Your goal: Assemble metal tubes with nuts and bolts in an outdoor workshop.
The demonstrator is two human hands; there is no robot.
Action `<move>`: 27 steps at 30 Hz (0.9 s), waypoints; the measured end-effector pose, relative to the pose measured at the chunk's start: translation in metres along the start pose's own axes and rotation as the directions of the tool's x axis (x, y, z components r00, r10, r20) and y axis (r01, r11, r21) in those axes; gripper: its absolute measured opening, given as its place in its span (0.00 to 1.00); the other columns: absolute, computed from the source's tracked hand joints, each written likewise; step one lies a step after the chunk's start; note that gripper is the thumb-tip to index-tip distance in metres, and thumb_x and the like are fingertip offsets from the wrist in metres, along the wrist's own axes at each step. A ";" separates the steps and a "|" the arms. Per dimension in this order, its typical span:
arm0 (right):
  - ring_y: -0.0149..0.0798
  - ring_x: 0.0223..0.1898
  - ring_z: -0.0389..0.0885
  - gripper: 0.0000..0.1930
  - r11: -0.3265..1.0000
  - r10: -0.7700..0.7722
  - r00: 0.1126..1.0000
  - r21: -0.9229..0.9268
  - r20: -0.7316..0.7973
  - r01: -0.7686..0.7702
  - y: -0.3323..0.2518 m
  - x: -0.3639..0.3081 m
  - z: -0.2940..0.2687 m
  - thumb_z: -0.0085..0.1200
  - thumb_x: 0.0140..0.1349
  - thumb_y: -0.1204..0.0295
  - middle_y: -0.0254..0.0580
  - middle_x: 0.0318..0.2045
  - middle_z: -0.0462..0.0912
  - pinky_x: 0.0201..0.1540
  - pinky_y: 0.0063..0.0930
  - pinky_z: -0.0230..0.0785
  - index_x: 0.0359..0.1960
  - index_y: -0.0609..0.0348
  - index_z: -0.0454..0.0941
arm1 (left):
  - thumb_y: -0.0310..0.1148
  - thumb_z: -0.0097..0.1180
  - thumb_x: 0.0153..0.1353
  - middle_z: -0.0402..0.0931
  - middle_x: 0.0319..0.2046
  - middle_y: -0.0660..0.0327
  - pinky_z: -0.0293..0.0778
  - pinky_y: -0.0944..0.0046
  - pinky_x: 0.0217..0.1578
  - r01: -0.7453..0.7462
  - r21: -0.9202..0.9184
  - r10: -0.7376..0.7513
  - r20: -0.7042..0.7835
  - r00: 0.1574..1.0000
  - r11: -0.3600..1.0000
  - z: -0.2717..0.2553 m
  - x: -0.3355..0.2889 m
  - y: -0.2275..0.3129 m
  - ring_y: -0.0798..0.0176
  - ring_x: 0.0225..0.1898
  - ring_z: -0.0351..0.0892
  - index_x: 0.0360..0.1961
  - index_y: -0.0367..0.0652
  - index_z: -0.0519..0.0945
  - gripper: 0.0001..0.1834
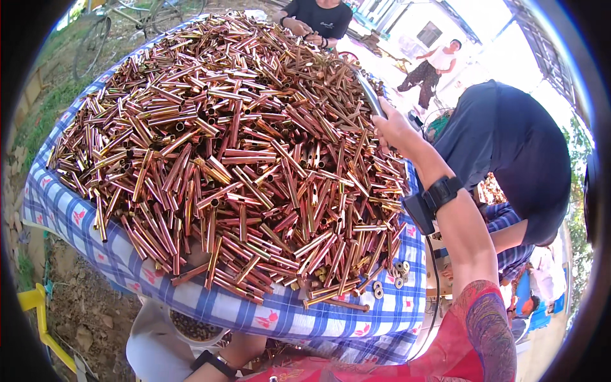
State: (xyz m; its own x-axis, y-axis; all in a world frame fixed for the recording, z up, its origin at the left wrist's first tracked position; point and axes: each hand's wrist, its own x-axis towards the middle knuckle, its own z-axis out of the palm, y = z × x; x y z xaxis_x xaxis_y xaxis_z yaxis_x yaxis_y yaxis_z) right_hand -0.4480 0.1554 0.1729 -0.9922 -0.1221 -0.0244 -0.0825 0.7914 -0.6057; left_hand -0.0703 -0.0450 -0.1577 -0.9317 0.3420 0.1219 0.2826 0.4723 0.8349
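A large heap of short copper-coloured metal tubes [254,159] covers most of a table. My right hand [396,129], with a black device strapped at the wrist, is raised over the heap's right side. Its fingers are closed around a slim flat object [370,94], seen nearly edge-on, that looks like a phone. My left hand [245,349] is low beside the table's front edge, near a bowl of small dark pieces [196,327]; its fingers are hidden. Several round metal washers [400,272] and a long bolt [344,305] lie at the near right of the heap.
A blue-and-white checked cloth [273,318] covers the table. One person [321,22] is at the far side; another in dark clothes [509,153] bends over close on my right. A third [436,67] stands farther back. A yellow metal frame [41,318] is at lower left.
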 end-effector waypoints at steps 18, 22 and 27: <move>0.48 0.45 0.77 0.30 0.978 -0.081 0.994 0.187 -0.074 0.094 0.037 -0.166 0.003 0.47 0.61 0.76 0.60 0.51 0.73 0.52 0.29 0.65 0.66 0.62 0.54 | 0.26 0.48 0.58 0.74 0.47 0.48 0.64 0.50 0.53 -0.144 -0.034 0.143 -0.031 0.989 0.989 -0.012 0.013 0.023 0.44 0.51 0.71 0.49 0.37 0.74 0.17; 0.51 0.49 0.76 0.30 0.955 -0.293 0.954 -0.072 -0.059 0.288 0.035 -0.165 -0.010 0.50 0.61 0.75 0.60 0.52 0.72 0.52 0.29 0.65 0.65 0.59 0.55 | 0.26 0.51 0.56 0.75 0.45 0.49 0.65 0.50 0.52 -0.133 -0.028 0.133 0.000 0.991 0.991 -0.015 0.016 0.026 0.45 0.50 0.72 0.47 0.38 0.75 0.16; 0.44 0.41 0.77 0.28 0.918 -0.394 0.879 -0.074 -0.270 0.389 0.065 -0.112 -0.012 0.50 0.60 0.75 0.54 0.46 0.77 0.48 0.29 0.67 0.63 0.59 0.60 | 0.29 0.53 0.56 0.75 0.46 0.49 0.65 0.51 0.53 -0.050 -0.088 0.059 0.105 0.993 0.995 -0.003 0.013 0.004 0.47 0.51 0.71 0.47 0.39 0.76 0.16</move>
State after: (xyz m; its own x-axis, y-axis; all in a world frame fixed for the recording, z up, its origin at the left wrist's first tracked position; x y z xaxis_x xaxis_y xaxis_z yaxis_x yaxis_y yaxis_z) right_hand -0.3436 0.2277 0.1464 -0.8646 -0.2573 0.4317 -0.4684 0.7238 -0.5067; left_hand -0.0818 -0.0407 -0.1510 -0.8844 0.4526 0.1138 0.3075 0.3817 0.8716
